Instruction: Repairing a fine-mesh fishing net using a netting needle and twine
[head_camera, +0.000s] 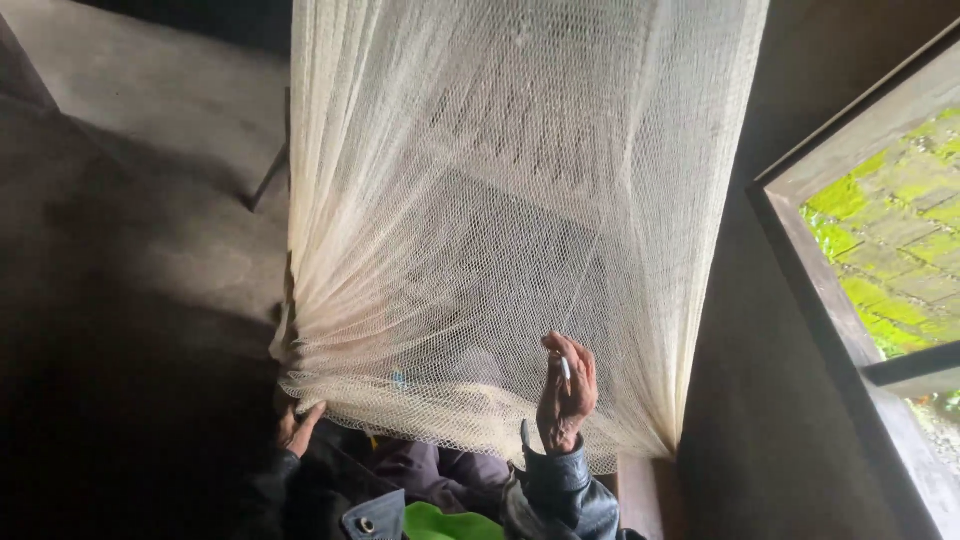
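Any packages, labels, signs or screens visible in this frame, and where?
None in view. Only a cream net hanging in front, the left hand at its lower edge, and the right hand holding a thin pale tool against it.

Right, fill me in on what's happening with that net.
A person works on a cream mesh net that hangs stretched in front of them. The right hand is raised against the net's lower part, pinching a small pale tool, probably a netting needle. The left hand grips the net's bunched lower edge. An open window to the right shows mossy paving outside.
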